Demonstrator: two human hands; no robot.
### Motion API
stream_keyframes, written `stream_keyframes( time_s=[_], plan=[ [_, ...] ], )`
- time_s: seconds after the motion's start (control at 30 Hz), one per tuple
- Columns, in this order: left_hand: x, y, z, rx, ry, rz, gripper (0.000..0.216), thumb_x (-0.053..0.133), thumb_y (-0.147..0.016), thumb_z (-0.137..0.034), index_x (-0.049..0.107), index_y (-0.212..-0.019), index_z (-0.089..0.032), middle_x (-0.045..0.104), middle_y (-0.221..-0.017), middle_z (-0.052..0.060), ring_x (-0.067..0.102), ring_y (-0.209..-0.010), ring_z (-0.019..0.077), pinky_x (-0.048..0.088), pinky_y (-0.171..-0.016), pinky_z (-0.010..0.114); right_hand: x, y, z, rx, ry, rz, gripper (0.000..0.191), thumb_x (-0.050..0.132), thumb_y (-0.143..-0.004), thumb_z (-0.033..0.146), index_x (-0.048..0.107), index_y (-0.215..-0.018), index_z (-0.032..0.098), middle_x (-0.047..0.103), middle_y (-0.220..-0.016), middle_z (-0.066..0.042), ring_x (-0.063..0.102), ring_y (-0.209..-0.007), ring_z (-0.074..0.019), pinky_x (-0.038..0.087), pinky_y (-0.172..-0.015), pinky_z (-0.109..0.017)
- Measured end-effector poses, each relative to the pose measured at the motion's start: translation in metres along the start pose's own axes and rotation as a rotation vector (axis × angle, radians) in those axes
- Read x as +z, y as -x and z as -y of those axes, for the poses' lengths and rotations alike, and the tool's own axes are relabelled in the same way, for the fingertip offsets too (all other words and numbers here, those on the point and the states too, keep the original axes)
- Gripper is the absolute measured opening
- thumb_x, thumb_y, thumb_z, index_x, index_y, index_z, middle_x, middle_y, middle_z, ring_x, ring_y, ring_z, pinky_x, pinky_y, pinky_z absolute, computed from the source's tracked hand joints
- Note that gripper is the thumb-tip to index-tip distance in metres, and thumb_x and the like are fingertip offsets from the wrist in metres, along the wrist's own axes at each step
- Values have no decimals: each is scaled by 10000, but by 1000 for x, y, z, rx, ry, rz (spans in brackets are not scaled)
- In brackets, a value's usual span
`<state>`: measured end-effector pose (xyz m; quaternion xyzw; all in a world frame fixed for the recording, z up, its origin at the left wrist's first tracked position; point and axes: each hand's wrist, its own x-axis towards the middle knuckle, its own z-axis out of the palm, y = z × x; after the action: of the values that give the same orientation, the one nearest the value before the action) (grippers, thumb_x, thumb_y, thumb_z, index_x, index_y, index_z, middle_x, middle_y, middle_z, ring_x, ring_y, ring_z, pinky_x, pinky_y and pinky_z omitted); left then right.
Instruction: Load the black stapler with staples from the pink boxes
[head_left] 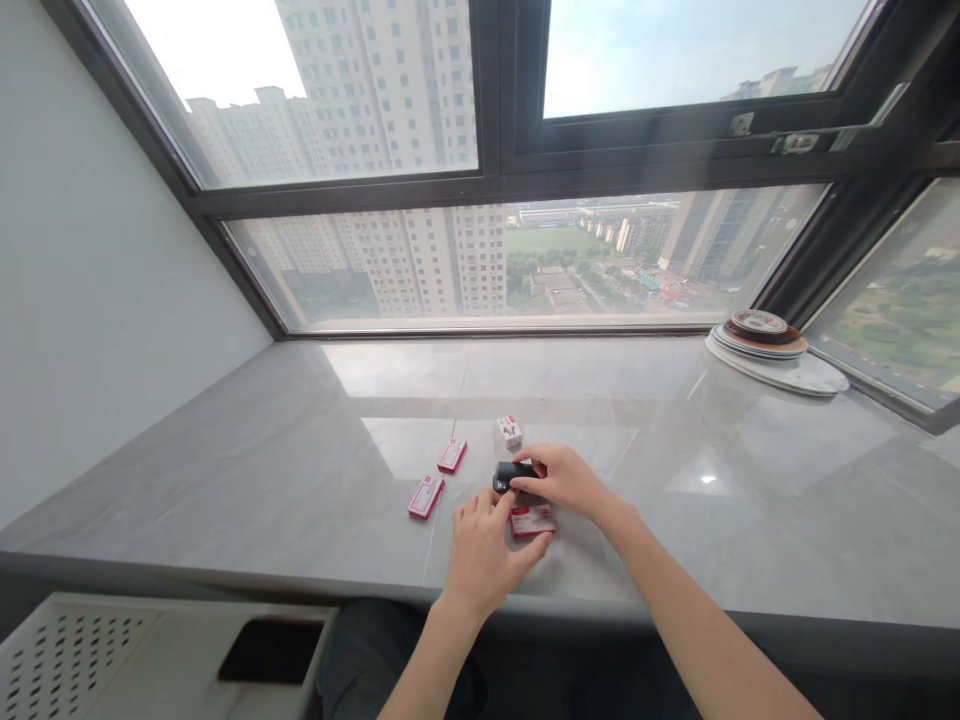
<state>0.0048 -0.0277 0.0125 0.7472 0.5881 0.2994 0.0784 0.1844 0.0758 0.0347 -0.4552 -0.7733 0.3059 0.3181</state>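
Note:
My right hand (562,478) is closed around a small black stapler (516,472), fingers on its top and side. Just below the stapler lies a flat red-and-white box (532,520). My left hand (484,550) has its thumb at the box's near edge and its index finger by the far left corner, close to the stapler's front end. The left hand's other fingers are bent and partly hidden. Two similar red-and-white boxes, one nearer (426,497) and one farther (452,456), lie to the left. A small white box (509,431) with a printed picture stands beyond the stapler.
The grey stone-look sill (300,470) runs under a dark-framed window (450,200). Stacked plates (776,350) sit at the back right corner. Below the front edge, at left, a black phone-like slab (271,650) rests on a white perforated surface (187,670).

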Motion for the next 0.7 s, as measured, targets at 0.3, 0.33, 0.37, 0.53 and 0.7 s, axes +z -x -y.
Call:
stream_keyframes(
  time_s=[0.3,0.33,0.37,0.53,0.7],
  plan=[
    [-19,12,27,59,-64,-51,51,714,-894,-311,731,-943,-307,608,-1108,63,570,-1060,284,503,-950,482,0,10,-1,43,58,-30,348,740,-805,473,796,-1055,237,546,-645,48,504,-629,-148,398,-659,-262],
    [-25,12,36,19,-94,-94,32,720,-886,-311,716,-912,-293,608,-1137,66,559,-1100,300,495,-977,505,1,11,-1,54,57,-36,348,735,-808,478,797,-1055,240,544,-644,46,506,-633,-152,398,-661,-265],
    [-31,11,45,-19,-120,-136,40,727,-876,-311,700,-885,-283,608,-1176,68,545,-1143,317,486,-999,527,2,12,-1,66,55,-43,348,732,-810,482,798,-1054,243,542,-642,44,508,-635,-155,397,-660,-267],
    [-55,-4,87,-47,-113,-185,129,698,-886,-313,607,-816,-254,557,-1416,59,439,-1377,340,425,-1125,566,5,15,-2,93,55,-82,343,721,-813,499,796,-1042,254,541,-645,44,513,-626,-157,390,-648,-272],
    [-47,-19,101,54,53,-3,103,575,-958,-274,536,-876,-224,347,-1654,52,185,-1585,276,356,-1220,477,6,19,-2,109,78,-93,334,717,-818,496,784,-1047,262,542,-656,43,529,-635,-160,388,-643,-270]
  ],
)
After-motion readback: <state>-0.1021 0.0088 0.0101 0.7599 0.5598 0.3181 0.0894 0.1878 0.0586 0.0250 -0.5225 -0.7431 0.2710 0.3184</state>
